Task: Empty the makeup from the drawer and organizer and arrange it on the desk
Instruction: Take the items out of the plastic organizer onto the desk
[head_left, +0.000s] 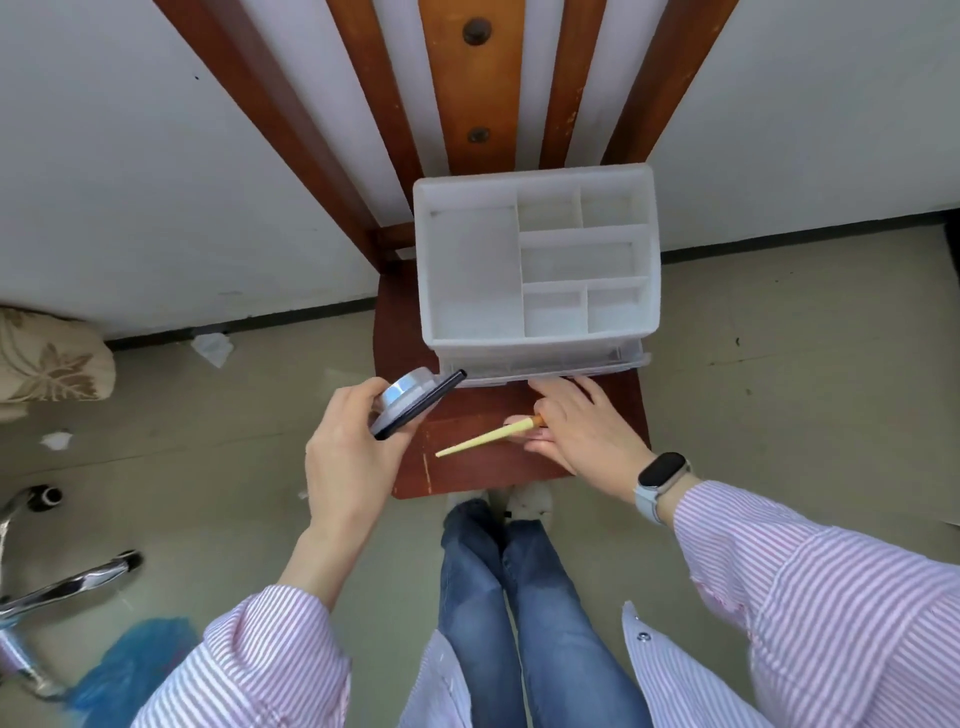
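The white organizer (537, 265) sits on a wooden chair (467, 415) at about twelve o'clock from the hands, its top compartments bare. The drawer (545, 366) at its base looks nearly closed. The left hand (348, 447), at nine o'clock from the drawer, is curled around a round silver compact (408, 392) and a flat dark case (421, 405). The right hand (576, 426), at six o'clock, pinches a thin yellow stick (488, 439), its other fingers spread toward the drawer front. The emptying step seems almost done; next, these items need carrying off and laying out.
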